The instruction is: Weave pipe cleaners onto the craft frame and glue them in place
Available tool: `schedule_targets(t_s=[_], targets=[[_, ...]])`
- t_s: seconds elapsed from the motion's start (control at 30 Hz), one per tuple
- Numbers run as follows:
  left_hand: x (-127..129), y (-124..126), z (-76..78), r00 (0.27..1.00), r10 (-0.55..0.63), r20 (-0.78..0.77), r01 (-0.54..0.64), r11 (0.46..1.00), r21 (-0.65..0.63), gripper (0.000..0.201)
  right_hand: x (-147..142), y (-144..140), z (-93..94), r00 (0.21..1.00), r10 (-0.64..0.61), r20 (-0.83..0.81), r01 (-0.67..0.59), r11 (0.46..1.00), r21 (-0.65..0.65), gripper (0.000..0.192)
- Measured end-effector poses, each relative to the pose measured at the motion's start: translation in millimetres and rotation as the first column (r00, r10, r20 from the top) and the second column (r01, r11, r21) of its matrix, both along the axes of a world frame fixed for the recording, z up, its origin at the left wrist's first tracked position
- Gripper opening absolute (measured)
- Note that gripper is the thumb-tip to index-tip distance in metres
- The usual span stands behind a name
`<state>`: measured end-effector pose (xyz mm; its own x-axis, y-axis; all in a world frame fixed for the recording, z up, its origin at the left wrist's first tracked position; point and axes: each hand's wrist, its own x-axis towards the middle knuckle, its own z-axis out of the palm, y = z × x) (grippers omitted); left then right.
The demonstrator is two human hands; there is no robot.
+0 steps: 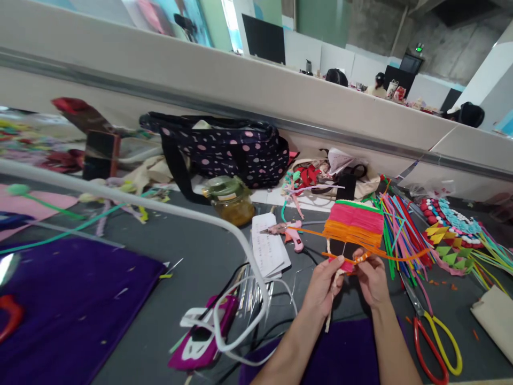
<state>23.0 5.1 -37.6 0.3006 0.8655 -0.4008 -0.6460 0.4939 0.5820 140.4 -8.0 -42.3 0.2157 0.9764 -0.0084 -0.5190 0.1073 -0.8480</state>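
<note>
My left hand (323,286) and my right hand (372,278) meet low at the centre right and pinch the bottom edge of a woven panel (355,223). The panel has a pink upper band, an orange lower band and a green top edge. Orange pipe cleaner strands (404,256) stick out sideways from it past my right hand. A cream cord hangs from my left hand. A pink glue gun (286,232) lies just left of the panel.
Loose coloured pipe cleaners (401,230) are piled right of the panel. Red and yellow scissors (435,342) lie at bottom right. A lidded jar (230,199), a polka-dot bag (224,147), a paper sheet (268,248), purple cloth (60,310) and white cable (224,326) cover the grey table.
</note>
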Motion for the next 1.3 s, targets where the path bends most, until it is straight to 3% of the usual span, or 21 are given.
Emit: schedule_targets(t_s=[0.13, 0.3, 0.43, 0.67, 0.8, 0.9, 1.0, 1.13, 1.3], targets=[[-1.6, 0.2, 2.4, 0.987, 0.123, -0.1, -0.12, 0.992, 0.028, 0.034, 1.2, 0.7, -2.4, 0.998, -0.042, 0.045, 0.043, 0.999, -0.009, 0.017], [-1.7, -1.7, 3.3, 0.978, 0.136, -0.158, -0.128, 0.99, 0.063, 0.036, -1.5, 0.2, -4.3, 0.994, -0.048, 0.098, 0.053, 0.997, -0.052, 0.02], [-0.8, -1.3, 1.6, 0.991, 0.07, -0.113, -0.064, 0.997, 0.053, 0.034, -0.7, -1.0, -3.3, 0.994, -0.019, 0.104, 0.023, 0.999, -0.034, 0.018], [-2.9, -0.9, 2.0, 0.987, -0.159, 0.038, 0.159, 0.987, 0.011, 0.03, 2.6, 0.2, -3.5, 0.988, 0.091, 0.125, -0.106, 0.987, 0.123, 0.014], [-1.7, -2.6, 4.6, 0.975, -0.212, 0.069, 0.212, 0.977, 0.01, 0.03, 0.0, -1.8, -1.9, 0.981, 0.125, 0.147, -0.148, 0.976, 0.157, 0.023], [-0.2, -3.2, 6.8, 0.993, -0.117, 0.01, 0.117, 0.993, 0.016, 0.032, -1.2, -1.8, -1.4, 0.985, 0.106, 0.134, -0.125, 0.982, 0.144, 0.025], [-0.2, -3.6, 8.6, 0.985, 0.088, -0.145, -0.079, 0.995, 0.067, 0.033, 0.0, 0.9, -3.8, 0.995, -0.004, 0.095, -0.002, 0.998, 0.059, 0.023], [-1.4, -5.6, 8.2, 0.888, 0.308, -0.342, -0.248, 0.946, 0.21, 0.032, 0.6, 4.3, -7.0, 0.979, -0.113, 0.171, 0.12, 0.992, -0.032, 0.021], [-1.3, -8.0, 2.8, 0.769, 0.438, -0.466, -0.269, 0.883, 0.385, 0.026, -4.3, 2.9, -2.7, 0.958, -0.058, 0.282, 0.078, 0.995, -0.059, 0.023]])
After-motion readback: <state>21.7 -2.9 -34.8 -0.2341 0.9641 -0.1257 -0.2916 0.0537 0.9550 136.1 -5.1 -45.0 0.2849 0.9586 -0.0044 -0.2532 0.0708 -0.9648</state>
